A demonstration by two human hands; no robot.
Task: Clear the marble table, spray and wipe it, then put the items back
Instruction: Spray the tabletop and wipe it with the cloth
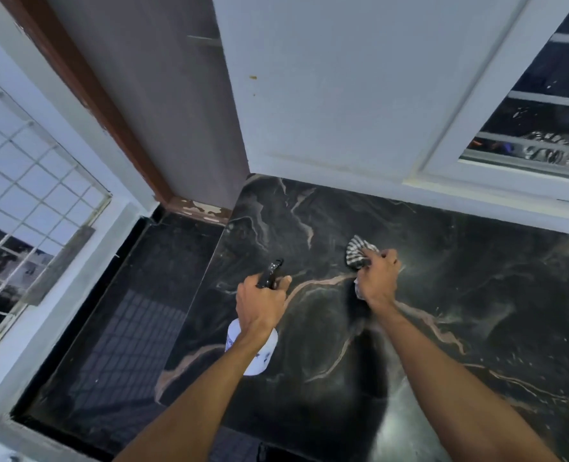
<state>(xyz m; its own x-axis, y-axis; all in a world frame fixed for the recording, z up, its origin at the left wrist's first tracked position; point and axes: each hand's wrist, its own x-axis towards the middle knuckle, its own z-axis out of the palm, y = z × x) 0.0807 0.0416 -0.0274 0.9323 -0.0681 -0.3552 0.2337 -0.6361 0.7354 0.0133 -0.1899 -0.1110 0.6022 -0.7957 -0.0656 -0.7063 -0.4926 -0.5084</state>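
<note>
A white wall [343,95] fills the upper centre; grilled windows [26,181] sit left and upper right; a brown door frame [86,91] runs diagonally.

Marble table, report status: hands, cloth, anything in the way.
Left hand shut on spray bottle, held above table edge. Right hand pressing striped cloth onto marble table. Surface bare in view, nothing obstructing.

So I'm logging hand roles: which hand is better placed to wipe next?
Probably the right hand: it presses the striped cloth on the marble table. The left hand grips the spray bottle.
</note>
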